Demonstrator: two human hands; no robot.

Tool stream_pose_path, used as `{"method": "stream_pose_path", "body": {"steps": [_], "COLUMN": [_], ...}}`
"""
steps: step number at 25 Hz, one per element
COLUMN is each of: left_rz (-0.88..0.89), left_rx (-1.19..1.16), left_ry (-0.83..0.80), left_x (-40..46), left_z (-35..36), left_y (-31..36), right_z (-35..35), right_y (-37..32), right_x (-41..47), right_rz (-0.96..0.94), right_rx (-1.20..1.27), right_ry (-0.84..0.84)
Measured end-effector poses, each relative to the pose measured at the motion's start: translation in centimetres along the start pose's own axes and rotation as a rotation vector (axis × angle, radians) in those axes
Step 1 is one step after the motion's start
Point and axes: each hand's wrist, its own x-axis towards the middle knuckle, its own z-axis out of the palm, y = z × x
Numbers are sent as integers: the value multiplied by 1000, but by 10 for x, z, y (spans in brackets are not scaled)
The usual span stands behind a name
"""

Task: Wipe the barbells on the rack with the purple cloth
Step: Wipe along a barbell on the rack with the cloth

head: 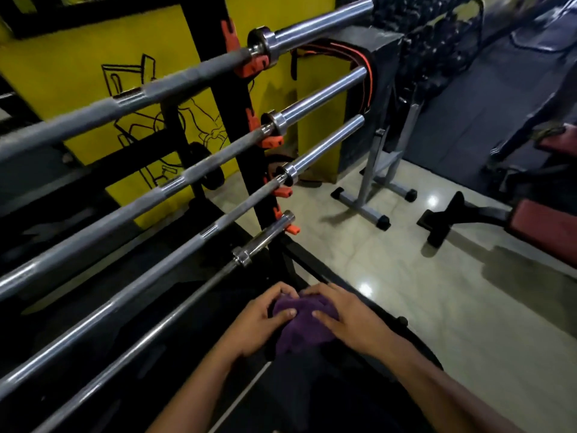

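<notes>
Purple cloth (304, 320): soft, light, bunched between left hand (260, 320) and right hand (346, 320), both grips curled onto it, below the racked barbells (131, 195).

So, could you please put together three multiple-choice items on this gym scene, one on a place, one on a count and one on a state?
1. Where is the purple cloth?
A. Draped over the top barbell
B. Between both hands, in front of the rack
C. On the tiled floor

2. How many bars lie on the rack?
A. Two
B. Four
C. Six

3. What is the cloth touching?
A. Only the hands, no bar
B. The lowest bar
C. An orange hook

Answers: 1 B, the left hand and right hand hold it bunched between them. 2 B, four bars rest on orange hooks, from the top barbell to the lowest bar. 3 A, the cloth sits clear of every bar.
</notes>
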Motion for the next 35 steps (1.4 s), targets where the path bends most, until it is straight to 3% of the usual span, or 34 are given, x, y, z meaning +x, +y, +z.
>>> {"method": "stream_pose_path", "body": {"steps": [4, 9, 12, 15, 19, 22, 24, 27, 29, 33, 35], "left_rz": [97, 2, -16, -31, -8, -59, -76, 24, 76, 244, 265], "left_rx": [310, 824, 920, 861, 636, 340, 175, 188, 326, 742, 851], "left_ry": [54, 32, 131, 258, 293, 320, 242, 91, 44, 138, 135], "left_x": [43, 82, 103, 119, 126, 127, 125, 129, 135, 142, 151], "left_z": [-38, -83, -103, -119, -126, -140, -147, -152, -160, -201, -222], "left_y": [-8, -16, -22, -27, -25, -21, -15, -18, -24, -38, -47], "right_z": [-18, -45, -55, -66, -74, -64, -53, -19, 6, 29, 32], "right_y": [26, 43, 52, 54, 48, 33, 31, 42, 37, 34, 38], "right_x": [54, 140, 182, 211, 227, 225, 217, 196, 183, 169, 167], "right_rz": [-56, -130, -124, -69, -31, 75, 163, 249, 343, 575, 707], "right_rx": [-35, -39, -36, -13, -1, 262, 512, 512, 637, 982, 1025], "right_ry": [15, -82, -154, -171, -169, -73, -85, -213, -125, 362, 521]}}
